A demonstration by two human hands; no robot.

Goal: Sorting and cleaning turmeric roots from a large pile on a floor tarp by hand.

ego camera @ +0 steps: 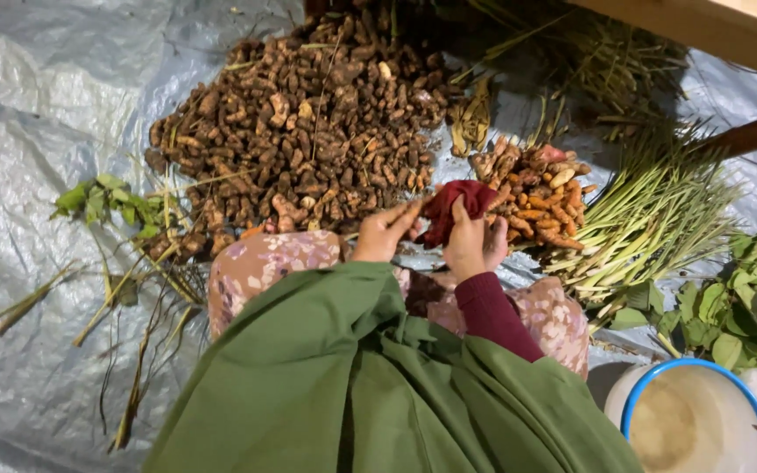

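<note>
1. Dark red cloth [456, 208] sits bunched between both hands, above the lap, near the small orange root pile [536, 200].
2. Right hand [477, 245] fingers clutch the cloth; left hand [385, 232] fingers pinch a brown root [411, 213].
3. Large brown root heap [308, 123] lies beyond on grey plastic sheeting [37, 131].

Both hands meet just above the lap. The left hand [385, 232] sits at nine o'clock of the right hand [475, 245], fingers curled in a closed grip. The right hand's grip is also closed, its maroon-sleeved forearm [497, 315] trailing toward five o'clock.
</note>
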